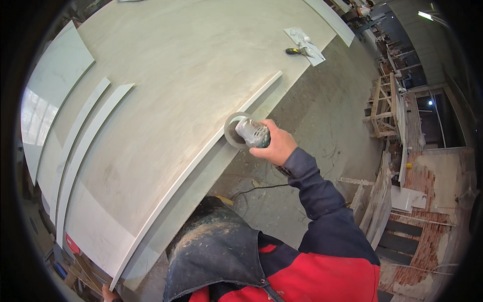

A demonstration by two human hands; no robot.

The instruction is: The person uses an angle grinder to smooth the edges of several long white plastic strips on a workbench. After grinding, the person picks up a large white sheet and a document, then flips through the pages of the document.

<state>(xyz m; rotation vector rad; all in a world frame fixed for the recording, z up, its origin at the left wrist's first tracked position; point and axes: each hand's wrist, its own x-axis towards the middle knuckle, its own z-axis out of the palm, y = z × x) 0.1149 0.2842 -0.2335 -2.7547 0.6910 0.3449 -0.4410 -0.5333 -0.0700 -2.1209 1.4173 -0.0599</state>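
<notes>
Panel [63,85], white, faintly grey-veined, glossy enough to mirror light, angular in outline; at far left. Strips, two: an outer narrow strip [83,118] and an inner narrow strip [99,128], pale, smooth, side by side with a gap between. Left hand [108,294], bare, mostly cut off by the lower rim; fingers at the near end of the long strip, their closure not possible to tell. Worktop [151,75], broad, flat, pale beige, clouded with dusty smears. Long strip [188,174], white, slender, straight-edged though bowed by the lens, lying near the worktop's right-hand edge. Apron [216,264], dark, dust-stained. Angle grinder [252,133], metal head scuffed and whitish, with a round grey disc [230,134]. Right hand [279,147], bare, wrapped firmly around the grinder's body. Offcut [314,54], white, flat, bearing a scraper with a black-and-yellow handle [293,51]. Trestle [384,113], rough wood, at far right.

Position: hands well apart; the long strip runs from the left hand up past the right, the grinder within the right hand's grasp, its disc overlapping the strip in view; contact cannot be told.
</notes>
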